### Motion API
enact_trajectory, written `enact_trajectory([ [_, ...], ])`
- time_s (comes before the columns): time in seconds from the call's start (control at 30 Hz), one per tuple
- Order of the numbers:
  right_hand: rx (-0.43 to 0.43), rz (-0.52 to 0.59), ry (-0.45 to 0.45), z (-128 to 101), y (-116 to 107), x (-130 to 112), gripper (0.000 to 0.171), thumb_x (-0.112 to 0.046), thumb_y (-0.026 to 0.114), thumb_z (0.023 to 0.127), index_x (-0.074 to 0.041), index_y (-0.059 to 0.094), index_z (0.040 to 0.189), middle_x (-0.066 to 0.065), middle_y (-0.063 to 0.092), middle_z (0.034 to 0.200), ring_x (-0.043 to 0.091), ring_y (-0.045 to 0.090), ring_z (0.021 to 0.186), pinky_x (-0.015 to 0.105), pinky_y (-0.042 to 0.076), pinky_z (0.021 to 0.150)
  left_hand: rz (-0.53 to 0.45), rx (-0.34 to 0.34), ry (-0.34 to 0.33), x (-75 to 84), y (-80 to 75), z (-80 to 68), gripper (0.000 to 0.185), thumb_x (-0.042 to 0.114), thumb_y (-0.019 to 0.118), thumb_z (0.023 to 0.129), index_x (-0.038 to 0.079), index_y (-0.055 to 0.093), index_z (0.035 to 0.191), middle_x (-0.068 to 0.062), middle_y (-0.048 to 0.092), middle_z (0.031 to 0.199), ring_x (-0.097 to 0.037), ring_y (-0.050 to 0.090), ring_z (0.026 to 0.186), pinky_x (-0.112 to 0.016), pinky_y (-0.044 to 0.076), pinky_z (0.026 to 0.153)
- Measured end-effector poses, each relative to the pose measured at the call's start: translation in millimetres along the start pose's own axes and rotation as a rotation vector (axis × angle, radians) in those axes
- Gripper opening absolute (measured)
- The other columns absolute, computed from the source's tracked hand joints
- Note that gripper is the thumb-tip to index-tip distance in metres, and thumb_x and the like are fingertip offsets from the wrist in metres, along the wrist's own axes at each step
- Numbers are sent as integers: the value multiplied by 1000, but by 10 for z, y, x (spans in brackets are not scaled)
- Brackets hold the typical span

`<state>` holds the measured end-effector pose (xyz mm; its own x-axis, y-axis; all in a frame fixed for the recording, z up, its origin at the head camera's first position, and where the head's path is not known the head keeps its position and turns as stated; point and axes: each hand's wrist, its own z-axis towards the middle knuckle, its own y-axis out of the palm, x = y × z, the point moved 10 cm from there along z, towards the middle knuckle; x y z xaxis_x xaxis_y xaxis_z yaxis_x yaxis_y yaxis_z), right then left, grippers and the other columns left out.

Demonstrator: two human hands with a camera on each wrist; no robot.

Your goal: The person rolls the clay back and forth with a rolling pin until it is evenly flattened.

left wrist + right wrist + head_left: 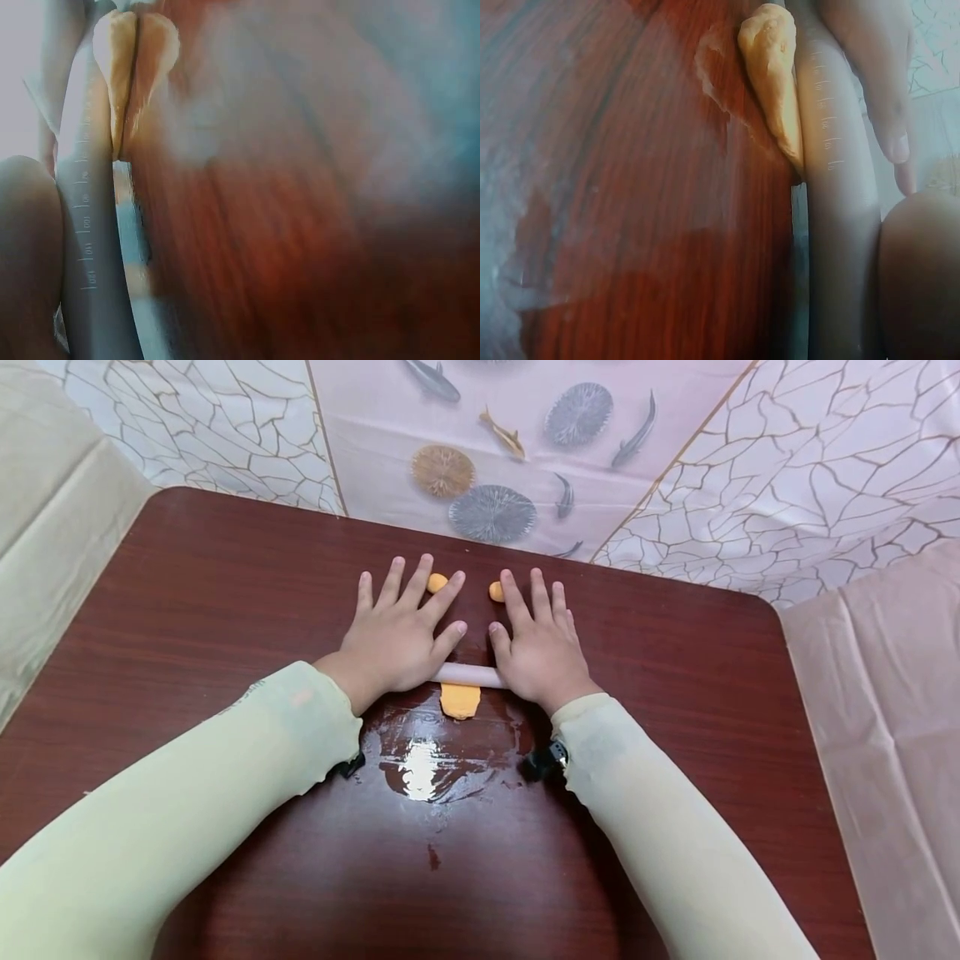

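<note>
A pale rolling pin (471, 674) with printed measuring marks lies crosswise between the hands in the head view. Pressing on its left end is the palm of my left hand (393, 639), fingers spread and straight. My right hand (542, 652) presses the other end the same way, its thumb pointing forward. From under the pin a flattened tongue of orange clay-like dough (460, 700) sticks out toward me. The left wrist view shows this dough (120, 67) against the marked pin (90, 217). In the right wrist view its lumpy edge (771, 60) rises beside the pin.
Two small orange balls lie beyond the pin, one ball (437, 582) between the left fingers, the other ball (496, 592) beside the right index finger. A wet, shiny smear (420, 768) marks the brown table (637, 860). Patterned cloth (495, 443) hangs behind the far edge.
</note>
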<state>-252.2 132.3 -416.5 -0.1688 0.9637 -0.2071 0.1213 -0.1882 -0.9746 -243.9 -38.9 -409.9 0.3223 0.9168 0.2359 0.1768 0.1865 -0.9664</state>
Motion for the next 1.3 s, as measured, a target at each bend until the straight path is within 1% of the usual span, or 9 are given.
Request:
enact_trajectory([
  [0.13, 1, 3, 14, 22, -10, 25, 67, -54, 28, 111, -47, -13, 164, 3, -14, 178, 39, -12, 164, 65, 14, 129, -2, 3, 6, 0, -14, 54, 65, 70, 10, 105, 49, -12, 163, 1, -22, 175, -39, -17, 163, -73, -12, 124],
  [0.37, 17, 19, 33, 84, -31, 83, 68, -54, 30, 110, -47, -11, 165, 5, -10, 178, 41, -7, 164, 65, 15, 129, 0, 17, 1, -20, -30, 153, 64, 69, 9, 106, 50, -11, 163, 1, -20, 175, -38, -17, 163, -73, -14, 123],
  [0.53, 25, 18, 48, 133, -47, 125, 68, -55, 29, 110, -46, -9, 165, 5, -8, 178, 41, -6, 164, 65, 15, 129, -9, 4, -19, -58, -14, 213, 64, 70, 7, 105, 50, -14, 162, 2, -23, 174, -37, -20, 162, -72, -16, 123],
  [0.67, 18, 8, 43, 141, -54, 114, 67, -55, 28, 110, -46, -10, 165, 6, -10, 178, 42, -6, 164, 65, 15, 129, -14, -8, -29, -77, -4, 222, 63, 70, 7, 105, 51, -14, 162, 2, -24, 174, -36, -22, 162, -72, -16, 122],
  [0.83, -25, -27, 20, 89, -24, 56, 66, -56, 25, 110, -46, -13, 164, 4, -17, 177, 40, -14, 163, 63, 12, 130, -15, -14, -21, -56, 2, 170, 63, 69, 8, 105, 50, -13, 162, 2, -25, 174, -37, -24, 161, -73, -16, 122],
  [1.0, -36, -69, -32, -21, -3, -43, 66, -57, 23, 111, -45, -13, 164, 2, -19, 176, 38, -20, 162, 61, 10, 131, 8, -28, -9, -16, 37, 69, 64, 69, 8, 105, 50, -15, 162, 1, -30, 172, -36, -29, 159, -73, -16, 122],
  [1.17, -31, -87, -80, -145, 21, -119, 66, -59, 21, 110, -43, -12, 165, 2, -20, 176, 35, -22, 162, 60, 10, 132, 23, -36, -3, 13, 83, -26, 64, 70, 8, 105, 49, -16, 161, 1, -31, 171, -36, -31, 158, -72, -16, 123],
  [1.3, -25, -91, -125, -251, 48, -166, 66, -57, 21, 111, -40, -11, 166, 4, -16, 177, 37, -17, 163, 61, 12, 131, 26, -39, 17, 45, 120, -98, 65, 70, 7, 105, 48, -14, 163, -1, -27, 173, -37, -29, 159, -71, -15, 124],
])
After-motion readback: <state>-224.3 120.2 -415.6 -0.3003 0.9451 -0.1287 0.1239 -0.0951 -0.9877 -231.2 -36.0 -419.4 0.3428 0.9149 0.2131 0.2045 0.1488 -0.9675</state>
